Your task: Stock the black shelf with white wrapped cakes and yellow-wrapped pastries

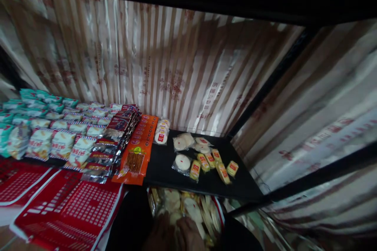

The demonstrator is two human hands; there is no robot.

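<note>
At the bottom edge of the view, my left hand (160, 236) and my right hand (190, 235) are side by side in a clear bag (188, 208) full of small cracker packets. The light there is dim and their fingers are hard to make out. Just beyond the bag is a black shelf (161, 166). On it lie round white crackers in clear wrap (182, 162) and several small yellow packets with red labels (210, 160). Neither hand touches these.
Left of them lie a long orange snack pack (138, 153), a row of dark foil packs (114, 137), white-and-red bags (61, 141) and teal bags (35, 102). Red printed sheets (76, 208) hang off the shelf front. Striped plastic sheeting (176, 70) and a black frame bar (265, 86) close off the back and right.
</note>
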